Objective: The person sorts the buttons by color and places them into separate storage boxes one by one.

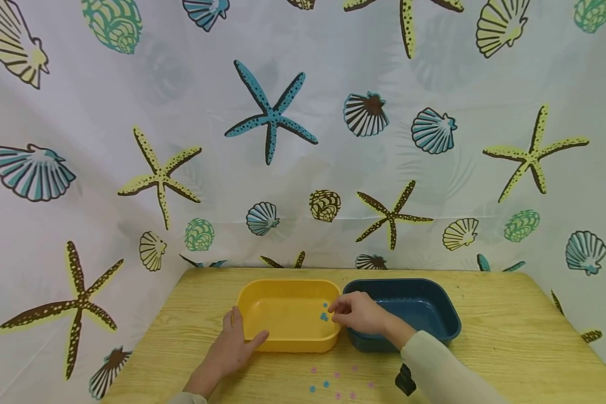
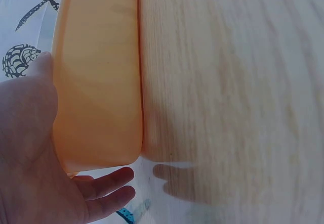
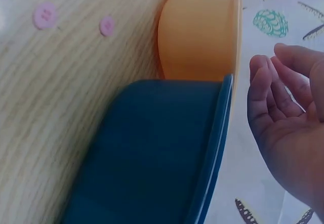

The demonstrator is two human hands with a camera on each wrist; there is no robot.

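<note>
A yellow tub [image 1: 283,346] stands on the table with several small blue buttons [image 1: 324,316] inside, near its right end. My left hand [image 1: 229,348] rests against the tub's near left corner, thumb spread along the near rim and fingers by the left end. In the left wrist view, the fingers [image 2: 109,183] extend past the tub's end. My right hand [image 1: 361,313] hovers where the yellow tub meets a dark blue tub [image 1: 451,331], fingertips toward the buttons. In the right wrist view its fingers bend loosely with thumb and fingertips close together, and nothing shows between them.
Several pink buttons [image 1: 337,374] and two blue buttons [image 1: 326,384] lie on the wooden table [image 1: 510,336] before the tubs. A small black object [image 1: 405,380] shows by the right sleeve. A shell-patterned curtain [image 1: 313,140] surrounds the table at the back and sides.
</note>
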